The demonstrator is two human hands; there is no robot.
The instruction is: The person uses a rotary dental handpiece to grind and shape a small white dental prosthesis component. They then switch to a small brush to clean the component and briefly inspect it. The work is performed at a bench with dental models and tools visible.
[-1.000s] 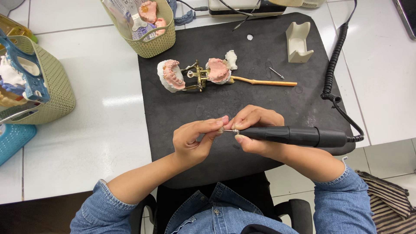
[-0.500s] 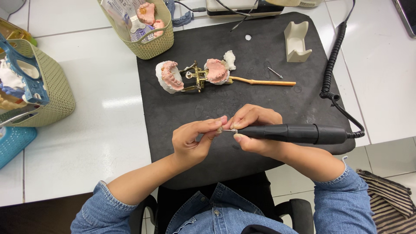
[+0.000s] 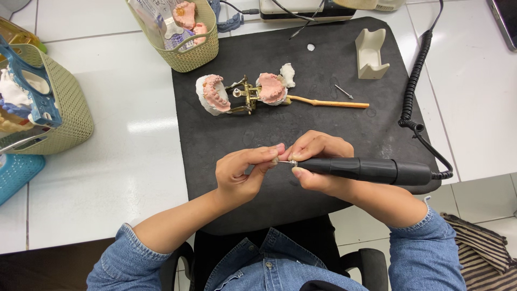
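A black rotary handpiece (image 3: 371, 170) is held lengthwise across the lower part of the black mat (image 3: 301, 54), its metal nose pointing to the left. It is a slim, matte cylinder with a silver collet at the front, and a thin bur tip (image 3: 281, 161) is seen projecting from it. From its rear end a black coiled cord (image 3: 412, 86) is led up along the mat's right edge.

The right hand (image 3: 320, 167) is wrapped around the front of the handpiece, so its grip is pressed closed on the tool. The left hand (image 3: 242, 175) is brought up against the bur tip, its thumb and forefinger pinched together at the tip; whether something small is held between them cannot be told.

Further up the mat, 2 pink-and-white dental casts on a brass articulator (image 3: 245, 94) are laid, with a wooden-handled tool (image 3: 328, 102) just beside them, a small loose bur (image 3: 343, 91) near it, and a cream handpiece stand (image 3: 371, 53) apart to the right.

The mat is spread over a white tabletop (image 3: 124, 161). 2 woven beige baskets (image 3: 186, 40) (image 3: 64, 108) are set on it, and a blue basket (image 3: 16, 175) is seen at the left edge.
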